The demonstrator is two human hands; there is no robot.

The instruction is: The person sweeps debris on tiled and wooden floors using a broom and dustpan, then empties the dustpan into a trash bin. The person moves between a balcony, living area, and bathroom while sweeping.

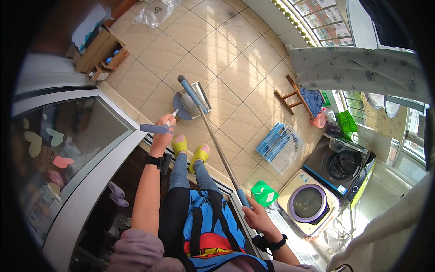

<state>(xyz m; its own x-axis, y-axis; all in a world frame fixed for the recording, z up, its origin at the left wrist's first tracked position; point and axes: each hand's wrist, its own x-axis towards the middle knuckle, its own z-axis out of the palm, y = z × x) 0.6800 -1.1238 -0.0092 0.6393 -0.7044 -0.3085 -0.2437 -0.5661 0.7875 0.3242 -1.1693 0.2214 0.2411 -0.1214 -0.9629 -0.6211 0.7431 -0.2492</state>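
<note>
My left hand (162, 132) is closed around the pole of a long-handled dustpan (183, 108), whose grey-blue grip (151, 128) sticks out to the left. The dustpan rests on the tiled floor (217, 51) ahead of my feet. In my right hand (257, 215) is the blue end of a broom's metal pole (220, 146). The broom's blue head (193, 93) lies across the dustpan, its dark bristles pointing to the upper left. Part of the pan's inside is hidden beneath it, so I cannot tell whether it contains anything.
A door track (221, 183) crosses by my yellow slippers (199, 158), beside a glass door (78, 136). On the right are a wire cage (280, 146), a wooden stool (311, 102), a green container (264, 193) and two washing machines (307, 202). Cardboard boxes (102, 56) stand upper left.
</note>
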